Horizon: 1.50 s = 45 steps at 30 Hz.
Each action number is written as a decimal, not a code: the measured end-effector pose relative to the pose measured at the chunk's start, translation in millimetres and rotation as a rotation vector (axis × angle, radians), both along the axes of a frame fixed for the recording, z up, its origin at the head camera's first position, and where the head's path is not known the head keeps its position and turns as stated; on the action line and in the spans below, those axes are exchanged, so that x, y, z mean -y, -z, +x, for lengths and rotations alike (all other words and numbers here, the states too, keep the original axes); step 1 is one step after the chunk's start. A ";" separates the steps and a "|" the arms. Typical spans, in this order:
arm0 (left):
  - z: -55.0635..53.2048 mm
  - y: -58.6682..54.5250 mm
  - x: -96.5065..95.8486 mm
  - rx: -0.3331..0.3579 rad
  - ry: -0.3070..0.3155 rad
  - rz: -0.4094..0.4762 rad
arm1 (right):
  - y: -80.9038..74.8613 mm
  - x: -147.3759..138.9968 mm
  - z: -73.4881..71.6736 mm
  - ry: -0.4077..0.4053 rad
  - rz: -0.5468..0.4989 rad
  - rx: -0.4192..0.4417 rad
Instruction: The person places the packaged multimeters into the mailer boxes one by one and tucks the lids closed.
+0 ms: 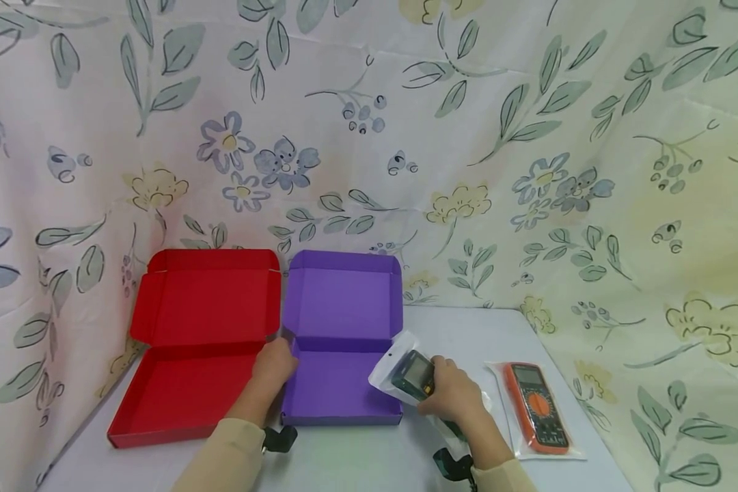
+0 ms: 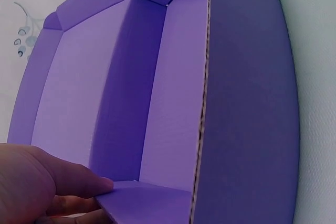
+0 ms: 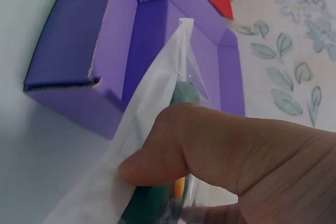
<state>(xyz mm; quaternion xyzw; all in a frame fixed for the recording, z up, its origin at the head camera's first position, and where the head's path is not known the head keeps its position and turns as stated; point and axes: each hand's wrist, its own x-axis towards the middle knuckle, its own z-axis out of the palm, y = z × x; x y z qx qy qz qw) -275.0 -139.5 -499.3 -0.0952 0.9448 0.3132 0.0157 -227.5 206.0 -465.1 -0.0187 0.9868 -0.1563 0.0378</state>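
My right hand (image 1: 454, 393) grips a dark green multimeter (image 1: 413, 374) sealed in a clear and white plastic bag (image 3: 152, 98). Its upper end overlaps the right side of the open purple box (image 1: 344, 387) in the head view. Thumb and fingers clasp the bagged meter from both sides in the right wrist view. At the purple box's left wall, my left hand (image 1: 275, 365) pinches the edge between thumb and fingers (image 2: 84, 181). The box's lid stands raised at the back, and its inside shows bare purple card.
An open red box (image 1: 190, 389) stands left of the purple one, lid raised. On the right, an orange multimeter (image 1: 538, 406) in a clear bag lies on the white table (image 1: 338, 465). A floral curtain (image 1: 369, 137) hangs behind.
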 end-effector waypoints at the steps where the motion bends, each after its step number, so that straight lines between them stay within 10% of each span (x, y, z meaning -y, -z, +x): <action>1: -0.2 0.0 0.4 -0.003 0.001 -0.002 | -2.1 1.6 1.0 -0.012 0.001 0.000; 45: 3.5 7.7 2.8 -0.093 0.035 0.055 | -5.0 115.2 -14.1 -0.398 0.148 -0.113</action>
